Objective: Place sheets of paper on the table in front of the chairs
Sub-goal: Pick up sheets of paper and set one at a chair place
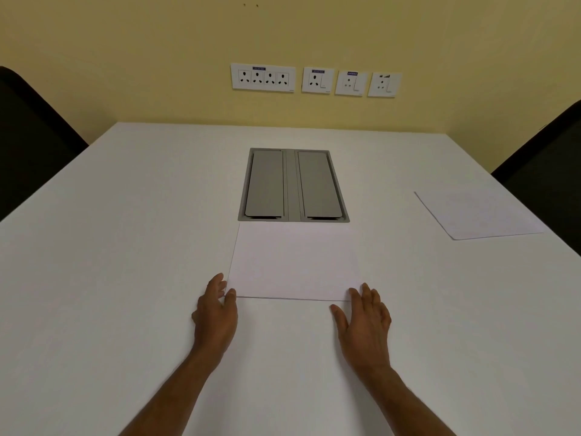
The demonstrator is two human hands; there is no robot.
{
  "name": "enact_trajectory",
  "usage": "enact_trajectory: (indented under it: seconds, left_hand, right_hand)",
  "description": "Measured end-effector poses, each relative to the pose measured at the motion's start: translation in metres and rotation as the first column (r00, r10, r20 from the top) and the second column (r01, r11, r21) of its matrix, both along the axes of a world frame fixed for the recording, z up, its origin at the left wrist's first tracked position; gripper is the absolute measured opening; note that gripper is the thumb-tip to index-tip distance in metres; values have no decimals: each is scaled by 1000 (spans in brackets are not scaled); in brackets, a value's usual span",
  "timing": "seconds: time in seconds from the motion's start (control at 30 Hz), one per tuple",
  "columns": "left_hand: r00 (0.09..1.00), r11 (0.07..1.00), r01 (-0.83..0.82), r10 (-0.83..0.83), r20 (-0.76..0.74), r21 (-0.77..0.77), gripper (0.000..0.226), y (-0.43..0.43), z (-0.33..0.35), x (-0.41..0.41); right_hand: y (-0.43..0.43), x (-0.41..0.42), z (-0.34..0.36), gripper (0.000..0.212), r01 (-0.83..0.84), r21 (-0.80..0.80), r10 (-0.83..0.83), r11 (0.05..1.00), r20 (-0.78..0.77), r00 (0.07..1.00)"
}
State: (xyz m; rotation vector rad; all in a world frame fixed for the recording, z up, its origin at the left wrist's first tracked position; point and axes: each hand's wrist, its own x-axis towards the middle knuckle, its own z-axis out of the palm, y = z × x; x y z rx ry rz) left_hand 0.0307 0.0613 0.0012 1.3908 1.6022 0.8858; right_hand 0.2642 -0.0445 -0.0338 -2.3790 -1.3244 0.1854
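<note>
Head view: paper point(294, 262) lies between left hand point(215, 313) and right hand point(364, 322).

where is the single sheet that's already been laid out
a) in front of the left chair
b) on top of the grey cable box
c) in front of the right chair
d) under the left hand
C: the lone sheet lies near the right edge of the table, directly in front of the right chair, apart from the cable box.

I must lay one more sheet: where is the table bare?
Bare: the whole left side, between the left chair and the cable box. Crowded: a sheet by the right chair; the paper stack, left hand and right hand fill the near middle.
</note>
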Motion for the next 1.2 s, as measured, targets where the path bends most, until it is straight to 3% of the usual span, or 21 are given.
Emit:
enact_trajectory:
  seconds: [0.23, 0.5, 0.97, 1.1, 1.2]
  left_hand:
    - [996, 998, -30, 35, 83, -59, 39, 5, 6, 2]
    - [992, 998, -37, 44, 120, -59, 41, 6, 4, 1]
    - [996, 988, 31, -18, -83, 153, 47, -13, -16, -2]
    - [995, 983, 26, -9, -97, 179, 46, -13, -18, -2]
    - [995, 984, 28, -10, -98, 179, 46, -13, -19, -2]
  right_hand:
    - [2, 0, -4, 65, 62, 88, -53, 994, -97, 994]
    - [3, -1, -6, 60, 66, 148, -48, 987, -124, 991]
    - [4, -10, 4, 55, 122, 308, -60, 944, -203, 977]
    - [11, -13, 13, 53, 198, 397, -125, 896, -202, 971]
    - [19, -11, 23, 45, 302, 431, -185, 850, -293, 938]
